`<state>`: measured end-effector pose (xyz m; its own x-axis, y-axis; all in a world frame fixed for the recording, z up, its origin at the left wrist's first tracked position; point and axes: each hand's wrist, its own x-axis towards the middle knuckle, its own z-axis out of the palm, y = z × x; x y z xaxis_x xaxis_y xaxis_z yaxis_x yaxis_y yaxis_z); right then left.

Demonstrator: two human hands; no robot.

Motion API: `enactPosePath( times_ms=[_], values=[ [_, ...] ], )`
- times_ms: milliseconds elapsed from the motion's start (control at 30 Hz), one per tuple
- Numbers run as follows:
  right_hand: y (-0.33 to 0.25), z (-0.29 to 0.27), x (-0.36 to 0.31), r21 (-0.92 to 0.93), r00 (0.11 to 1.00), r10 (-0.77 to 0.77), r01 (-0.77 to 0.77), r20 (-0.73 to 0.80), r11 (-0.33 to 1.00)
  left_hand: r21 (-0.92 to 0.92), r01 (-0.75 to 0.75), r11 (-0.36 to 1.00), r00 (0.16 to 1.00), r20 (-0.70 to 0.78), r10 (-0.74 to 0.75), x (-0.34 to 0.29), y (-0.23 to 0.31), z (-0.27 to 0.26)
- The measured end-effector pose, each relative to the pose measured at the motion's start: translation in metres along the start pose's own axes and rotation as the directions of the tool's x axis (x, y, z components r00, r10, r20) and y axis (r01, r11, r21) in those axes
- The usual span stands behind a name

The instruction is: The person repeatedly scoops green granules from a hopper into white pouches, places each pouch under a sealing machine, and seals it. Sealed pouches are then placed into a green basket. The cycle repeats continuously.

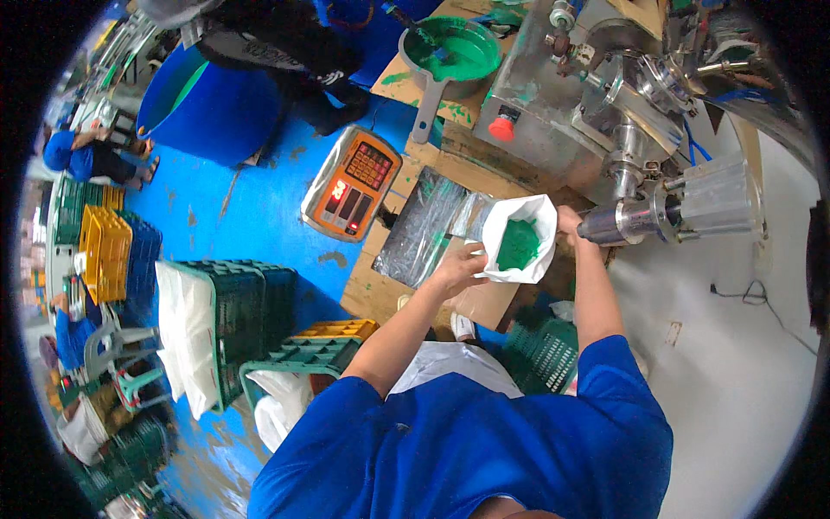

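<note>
A white bag (496,227) stands with its mouth facing up, and a green paste (518,246) shows inside it. My left hand (458,268) pinches the bag's left rim between thumb and fingers. At the opposite rim, my right hand (567,223) is closed against the bag, its fingertips partly hidden. Just right of that hand is the end of a steel nozzle (609,223) on the filling machine. Under and beside the bag lies a plastic-wrapped platform (421,229), and left of it an orange digital scale display (353,183) is lit.
A steel machine body (540,91) with a red button (501,129) stands ahead. A long-handled pan of green paste (453,50) sits on cardboard. Blue tubs (212,108) and a dark-clothed person (285,52) are ahead left; green crates (238,324) and white sacks (183,337) stand left.
</note>
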<state>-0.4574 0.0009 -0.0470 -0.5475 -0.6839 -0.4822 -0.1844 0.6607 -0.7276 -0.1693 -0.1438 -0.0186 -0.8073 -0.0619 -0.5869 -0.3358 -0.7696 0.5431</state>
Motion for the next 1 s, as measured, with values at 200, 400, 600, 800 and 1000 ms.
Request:
enactPosePath(
  times_ms=[200, 400, 600, 800, 1000],
  values=[
    [-0.08, 0.001, -0.023, 0.463, 0.992, -0.031, -0.03, 0.123, 0.886, -0.052, -0.148, 0.988, 0.983, 0.103, 0.152, 0.004, -0.008, 0.04],
    [-0.115, 0.009, -0.136, -0.516, 0.811, -0.582, 0.473, -0.06, 0.714, 0.937, 0.07, 0.342, 0.485, -0.331, 0.81, -0.047, -0.024, 0.035],
    [-0.152, 0.08, -0.179, 0.258, 0.949, -0.316, 0.305, 0.002, 0.917, 0.062, -0.575, 0.816, 0.611, -0.63, 0.479, -0.139, -0.051, 0.032],
    [-0.272, 0.145, -0.245, 0.715, 0.856, -0.471, 0.191, 0.214, 0.673, -0.238, -0.879, 0.414, 0.47, -0.582, 0.663, -0.299, -0.042, 0.037],
    [-0.327, 0.277, -0.356, 0.736, 0.575, -0.589, -0.034, 0.568, 0.676, -0.007, -0.823, 0.568, 0.437, -0.647, 0.625, -0.495, -0.155, 0.059]
  ],
)
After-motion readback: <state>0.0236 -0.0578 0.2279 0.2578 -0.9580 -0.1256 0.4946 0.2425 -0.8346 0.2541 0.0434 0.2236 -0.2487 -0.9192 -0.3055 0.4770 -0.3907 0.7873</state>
